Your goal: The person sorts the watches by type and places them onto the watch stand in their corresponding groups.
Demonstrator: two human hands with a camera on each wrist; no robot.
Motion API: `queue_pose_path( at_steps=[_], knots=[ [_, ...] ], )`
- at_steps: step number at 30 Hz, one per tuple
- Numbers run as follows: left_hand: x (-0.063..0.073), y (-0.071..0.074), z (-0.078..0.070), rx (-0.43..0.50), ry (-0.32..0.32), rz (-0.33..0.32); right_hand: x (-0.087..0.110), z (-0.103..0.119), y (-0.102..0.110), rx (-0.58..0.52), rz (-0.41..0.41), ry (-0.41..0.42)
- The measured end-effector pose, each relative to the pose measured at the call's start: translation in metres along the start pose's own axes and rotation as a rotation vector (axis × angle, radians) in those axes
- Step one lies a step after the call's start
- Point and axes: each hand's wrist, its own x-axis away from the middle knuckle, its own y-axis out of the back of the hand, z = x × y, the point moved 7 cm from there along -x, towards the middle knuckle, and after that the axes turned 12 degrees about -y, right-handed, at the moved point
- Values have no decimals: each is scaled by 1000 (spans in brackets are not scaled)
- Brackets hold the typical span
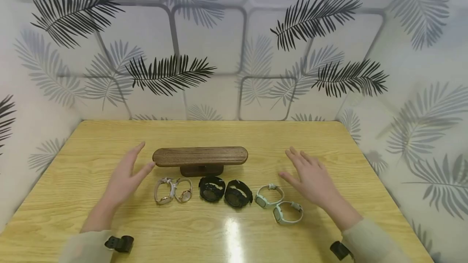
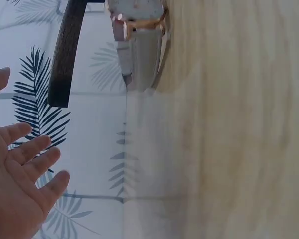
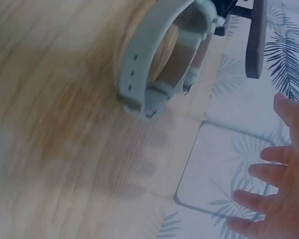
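A wooden stand, a long rounded bar on a short base, sits at the middle of the clock as the head camera sees it. At half past seven, close by, stand a pink-strapped watch and a rose-gold watch, side by side. A first black watch is at just past five and a second black watch at half past four (both chunkier than the rest). Farther out at four come two pale green watches, the nearer watch and the outer watch. The left hand, at half past eight, is released, its fingers extended and thumb just beside the bar's end. The right hand, at just past three, is likewise relaxed and unclasped, fingers apart, near the pale green pair. Black bands show at the light sleeves, the left sleeve toward half past seven, the right sleeve toward four. Beneath lies a wood-grain table; at twelve rises a leaf-patterned wall.
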Motion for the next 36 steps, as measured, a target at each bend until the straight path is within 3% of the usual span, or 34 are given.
queue_pose_path(
  at_steps=[9, 20, 24, 26, 30, 36],
  knots=[
    [3, -20, 3, 247, 42, -68, 20, 16, 2, -265, 113, 75],
    [7, -30, 18, 443, 145, -248, 53, 27, -12, -289, 262, 250],
    [12, -35, 26, 481, 196, -275, 61, 30, -15, -294, 263, 307],
    [13, -36, 28, 507, 201, -304, 63, 28, -17, -291, 264, 296],
    [13, -38, 29, 525, 179, -349, 67, 23, -21, -275, 244, 263],
    [12, -39, 28, 470, 141, -383, 70, 20, -25, -271, 168, 267]
  ],
)
